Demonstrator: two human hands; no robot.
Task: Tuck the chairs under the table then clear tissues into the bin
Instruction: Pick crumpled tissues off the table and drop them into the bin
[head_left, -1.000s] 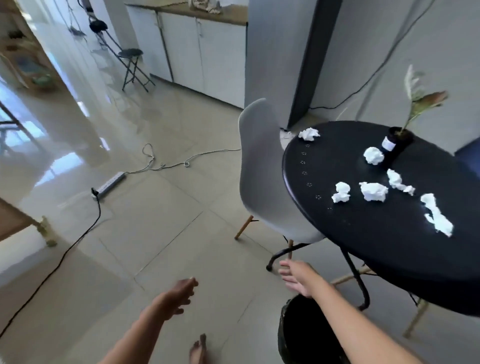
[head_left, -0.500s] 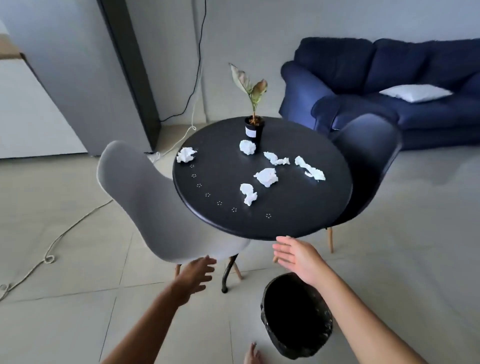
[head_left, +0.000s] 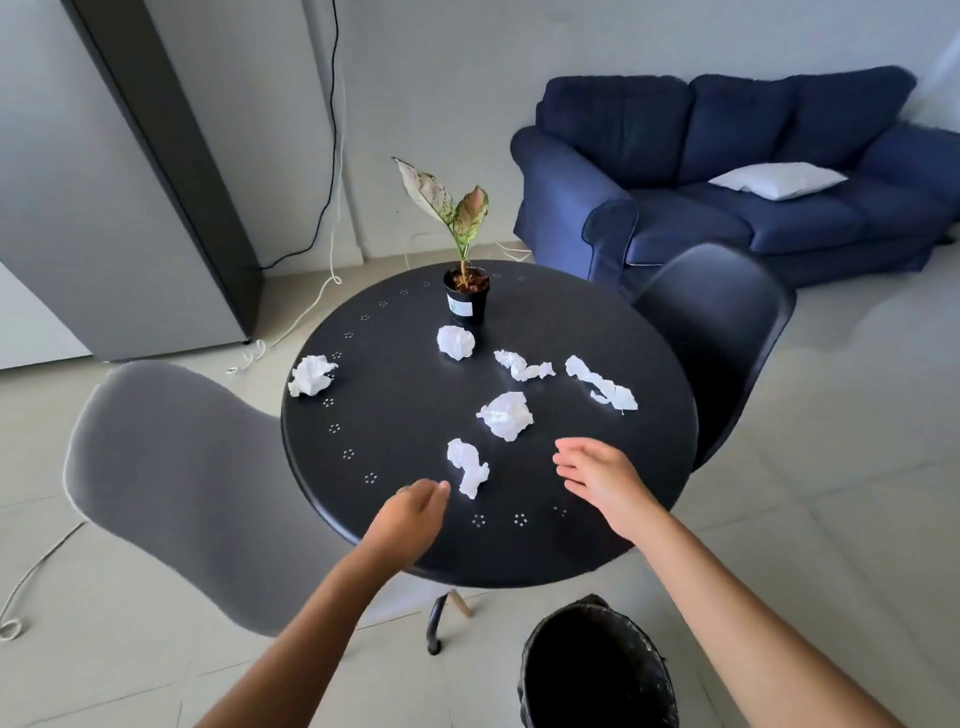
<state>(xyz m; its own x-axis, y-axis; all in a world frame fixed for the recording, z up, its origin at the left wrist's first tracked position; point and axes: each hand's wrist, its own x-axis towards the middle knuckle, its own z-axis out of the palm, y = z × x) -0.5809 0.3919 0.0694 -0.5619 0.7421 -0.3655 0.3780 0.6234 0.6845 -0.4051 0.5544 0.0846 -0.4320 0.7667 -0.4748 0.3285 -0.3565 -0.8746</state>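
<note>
From the head view I look down on a round black worktop (head_left: 644, 467) with both of my hands over its near part; my left hand (head_left: 410, 517) hangs with its fingers loosely curled and nothing in them, its fingertips just beside the nearest tissue (head_left: 467, 466) but, as far as I can tell, not touching it; my right hand (head_left: 597, 475) is spread, palm turned inward, empty, near the crumpled tissue in the middle (head_left: 506, 414).

Four more tissues lie on the worktop: a ball just in front of the plant pot (head_left: 455, 341); a twisted scrap right of centre (head_left: 523, 366); a long strip toward the right edge (head_left: 602, 383); a wad at the left edge (head_left: 310, 375); all are well apart from one another.

The potted plant (head_left: 466, 299) stands upright at the far side of the worktop.

The grey chair (head_left: 171, 493) sits on the left with its seat under the worktop edge; the black chair (head_left: 722, 332) sits on the right, pushed in against the rim.

The bin (head_left: 597, 670), lined with a black bag, stands on the floor at the near side, between my forearms and just below the worktop edge; its mouth is dark and I cannot tell what lies inside.

A blue sofa (head_left: 675, 156) with a white cushion (head_left: 776, 179) stands behind.
</note>
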